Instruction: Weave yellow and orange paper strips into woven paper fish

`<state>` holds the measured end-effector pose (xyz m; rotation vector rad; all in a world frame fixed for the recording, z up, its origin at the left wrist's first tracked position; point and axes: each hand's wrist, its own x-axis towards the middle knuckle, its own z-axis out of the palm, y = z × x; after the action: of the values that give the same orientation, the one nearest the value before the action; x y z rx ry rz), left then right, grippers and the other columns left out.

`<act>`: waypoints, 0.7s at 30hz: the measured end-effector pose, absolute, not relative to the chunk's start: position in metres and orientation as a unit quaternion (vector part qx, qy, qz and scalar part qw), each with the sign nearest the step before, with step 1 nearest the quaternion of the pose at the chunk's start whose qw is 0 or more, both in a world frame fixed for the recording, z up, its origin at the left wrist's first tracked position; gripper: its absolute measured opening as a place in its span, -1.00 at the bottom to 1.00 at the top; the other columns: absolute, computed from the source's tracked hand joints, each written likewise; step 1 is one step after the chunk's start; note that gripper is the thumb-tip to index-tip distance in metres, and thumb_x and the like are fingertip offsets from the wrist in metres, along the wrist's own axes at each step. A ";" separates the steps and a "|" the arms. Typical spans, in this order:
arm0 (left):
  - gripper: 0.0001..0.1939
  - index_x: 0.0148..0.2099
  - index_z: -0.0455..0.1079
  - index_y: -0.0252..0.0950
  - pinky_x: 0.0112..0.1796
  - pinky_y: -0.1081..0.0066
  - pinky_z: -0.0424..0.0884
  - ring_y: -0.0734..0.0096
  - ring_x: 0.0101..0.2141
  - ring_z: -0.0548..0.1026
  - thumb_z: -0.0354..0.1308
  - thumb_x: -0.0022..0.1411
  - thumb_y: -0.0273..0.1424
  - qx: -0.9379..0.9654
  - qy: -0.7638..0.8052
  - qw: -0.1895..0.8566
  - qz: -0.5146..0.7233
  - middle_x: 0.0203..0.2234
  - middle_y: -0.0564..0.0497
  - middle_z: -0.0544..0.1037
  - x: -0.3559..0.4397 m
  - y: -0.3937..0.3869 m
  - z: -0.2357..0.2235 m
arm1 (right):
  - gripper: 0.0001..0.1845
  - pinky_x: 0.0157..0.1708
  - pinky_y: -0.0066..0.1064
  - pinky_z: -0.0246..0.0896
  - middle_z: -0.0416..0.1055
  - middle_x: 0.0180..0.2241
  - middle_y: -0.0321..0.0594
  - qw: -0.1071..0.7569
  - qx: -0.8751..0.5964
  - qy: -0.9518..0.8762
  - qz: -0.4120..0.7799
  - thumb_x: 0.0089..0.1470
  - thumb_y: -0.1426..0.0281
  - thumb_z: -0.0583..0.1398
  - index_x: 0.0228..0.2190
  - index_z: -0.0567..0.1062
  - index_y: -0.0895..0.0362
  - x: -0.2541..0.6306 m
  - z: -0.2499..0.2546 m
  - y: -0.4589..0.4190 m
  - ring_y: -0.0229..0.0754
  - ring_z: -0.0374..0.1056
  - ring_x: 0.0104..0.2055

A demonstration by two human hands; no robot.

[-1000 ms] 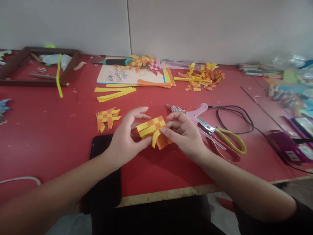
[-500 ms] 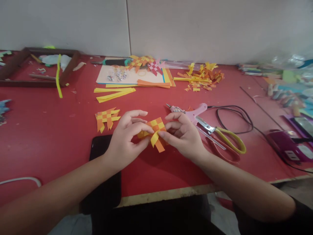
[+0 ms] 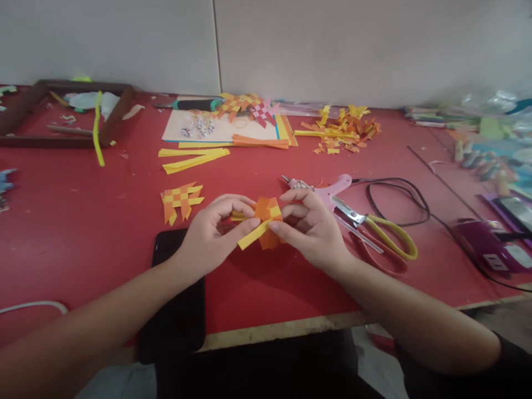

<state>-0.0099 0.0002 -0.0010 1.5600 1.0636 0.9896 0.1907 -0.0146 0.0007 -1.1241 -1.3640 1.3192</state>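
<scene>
Hands (image 3: 216,230), half-curled, pinch the woven orange-yellow paper (image 3: 265,213) between thumbs and fingers.

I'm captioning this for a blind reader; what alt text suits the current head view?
A person's left hand and right hand hold a woven orange-and-yellow paper piece over a red table, a yellow strip jutting from it. At left lies a woven paper fish; at right, a pink glue gun and scissors.

Just nearer than the left hand (image 3: 218,227), a black phone (image 3: 187,318) is seen; far beyond it to the left, a brown frame (image 3: 50,142). Right of the right hand (image 3: 313,230), a purple device (image 3: 477,244) and a looped black cable (image 3: 390,178) are seen.
</scene>
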 end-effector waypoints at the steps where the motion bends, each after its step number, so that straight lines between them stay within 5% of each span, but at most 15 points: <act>1: -0.84 -0.29 0.45 -0.23 -0.17 0.38 0.46 0.31 -0.12 0.51 0.27 0.25 -0.26 0.627 0.441 0.503 0.399 -0.13 -0.05 0.52 -0.009 0.001 -0.001 | -0.56 -0.43 -0.45 0.34 0.43 -0.42 -0.38 0.452 -0.455 -0.553 0.531 0.04 0.22 0.37 -0.17 0.27 0.02 0.191 0.001 -0.015 -0.31 0.42 -0.43; 6: -0.79 -0.26 0.33 -0.25 -0.25 0.44 0.45 0.41 -0.23 0.48 0.30 0.18 -0.31 0.556 0.438 0.569 0.419 -0.22 0.01 0.50 -0.007 0.003 -0.002 | -0.57 -0.45 -0.48 0.30 0.39 -0.44 -0.41 0.447 -0.452 -0.567 0.524 0.05 0.28 0.37 -0.16 0.27 0.02 0.190 -0.001 -0.015 -0.34 0.37 -0.45; 12: -0.59 0.00 0.29 -0.24 -0.39 0.50 0.40 0.48 -0.37 0.47 0.32 0.15 -0.34 0.544 0.438 0.614 0.368 -0.33 0.07 0.48 -0.008 0.001 0.002 | -0.57 -0.44 -0.47 0.29 0.40 -0.43 -0.39 0.452 -0.448 -0.575 0.514 0.06 0.29 0.35 -0.13 0.27 0.05 0.191 -0.002 -0.013 -0.34 0.37 -0.44; 21: -0.47 0.04 0.36 -0.23 -0.27 0.45 0.44 0.33 -0.14 0.53 0.15 -0.04 -0.56 0.521 0.396 0.685 0.320 -0.17 0.00 0.57 -0.011 0.003 0.001 | -0.49 -0.41 -0.43 0.34 0.43 -0.39 -0.36 0.453 -0.451 -0.564 0.523 0.00 0.29 0.39 -0.11 0.26 0.03 0.192 -0.003 -0.011 -0.30 0.41 -0.40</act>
<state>-0.0106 0.0027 0.0007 1.1684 0.8873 0.7161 0.1921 -0.0109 -0.0031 -1.1138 -1.3920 1.2921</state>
